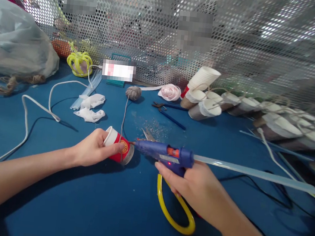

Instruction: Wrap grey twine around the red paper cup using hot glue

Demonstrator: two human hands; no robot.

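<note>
My left hand [95, 149] is closed around a red and white paper cup [111, 137], tilted on its side with its base toward the right. Grey yarn is wound near the base, and a strand runs from it back to a ball of grey yarn [133, 93]. In my right hand [193, 180] is a blue hot glue gun [159, 150], its small red light lit. The nozzle is at the cup's side, by the yarn. A long translucent glue stick [253, 173] sticks out of the gun's rear. Yellow-handled scissors [174, 223] lie partly hidden beneath the gun.
Several wrapped cups [206, 108] with twine handles stand along the right, near a stack of white cups [203, 78]. Blue-handled pliers [171, 121], a pink ribbon roll [170, 92] and crumpled white scraps [90, 114] lie farther back. A white cable [25, 119] crosses the left side.
</note>
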